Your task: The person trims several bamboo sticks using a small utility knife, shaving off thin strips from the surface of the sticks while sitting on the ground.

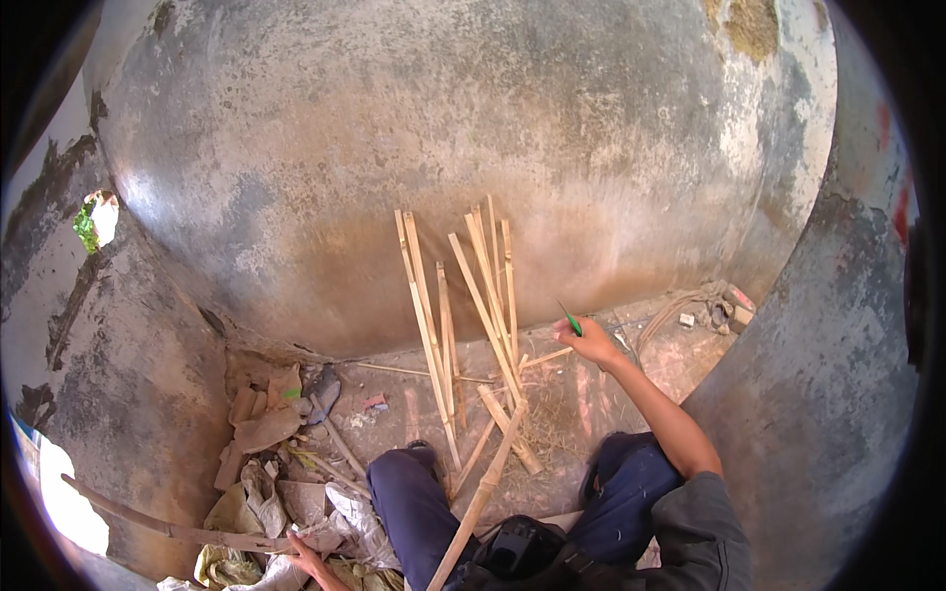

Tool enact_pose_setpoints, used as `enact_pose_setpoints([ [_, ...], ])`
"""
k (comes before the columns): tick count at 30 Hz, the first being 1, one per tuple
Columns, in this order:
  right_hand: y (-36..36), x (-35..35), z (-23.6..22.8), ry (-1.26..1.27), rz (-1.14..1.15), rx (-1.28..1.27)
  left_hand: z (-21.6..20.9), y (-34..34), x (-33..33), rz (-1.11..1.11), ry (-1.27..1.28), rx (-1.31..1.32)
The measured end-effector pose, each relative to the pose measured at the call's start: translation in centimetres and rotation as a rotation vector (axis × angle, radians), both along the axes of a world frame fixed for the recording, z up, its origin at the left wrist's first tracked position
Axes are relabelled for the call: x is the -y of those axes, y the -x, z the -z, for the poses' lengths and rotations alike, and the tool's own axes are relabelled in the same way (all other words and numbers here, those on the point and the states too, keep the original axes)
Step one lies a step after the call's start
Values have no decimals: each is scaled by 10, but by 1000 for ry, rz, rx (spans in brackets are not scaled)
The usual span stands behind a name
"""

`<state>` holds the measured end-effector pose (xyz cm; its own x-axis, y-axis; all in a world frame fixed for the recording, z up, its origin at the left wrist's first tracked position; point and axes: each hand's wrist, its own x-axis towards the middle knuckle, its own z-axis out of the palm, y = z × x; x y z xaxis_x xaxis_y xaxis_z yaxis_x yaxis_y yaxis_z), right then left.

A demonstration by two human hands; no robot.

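Note:
My right hand (587, 341) is closed on a small green-handled tool (574, 323) with a thin dark point aimed up and left; its exact kind is unclear. At the lower left, my left hand (312, 563) grips a long, slightly curved bamboo strip (168, 524) near its right end; some fingers are hidden. Another bamboo strip (483, 488) slants up between my knees. In front of me several pale split bamboo strips (419, 286) lean against the curved wall, with a second cluster (488, 286) to their right.
A large weathered concrete wall (473, 118) curves round ahead. Crumpled sacks (266, 492) and broken pieces (266, 424) lie at my left. A short bamboo piece (510, 430) rests on the dusty floor. Coiled cord (660, 320) and small rubble (734, 307) lie at the far right.

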<state>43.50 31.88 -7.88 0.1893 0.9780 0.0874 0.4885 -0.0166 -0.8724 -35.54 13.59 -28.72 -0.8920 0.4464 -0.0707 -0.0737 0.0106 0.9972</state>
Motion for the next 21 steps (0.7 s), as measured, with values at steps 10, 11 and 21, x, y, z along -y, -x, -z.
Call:
enact_pose_setpoints([
  [10,-13,-5,12,51,-14,-63,-36,50,11,30,98,215],
  [11,-15,-4,14,62,-14,-62,-37,49,8,35,111,211],
  [21,-7,-3,10,137,-33,-110,-49,85,-4,44,39,39],
])
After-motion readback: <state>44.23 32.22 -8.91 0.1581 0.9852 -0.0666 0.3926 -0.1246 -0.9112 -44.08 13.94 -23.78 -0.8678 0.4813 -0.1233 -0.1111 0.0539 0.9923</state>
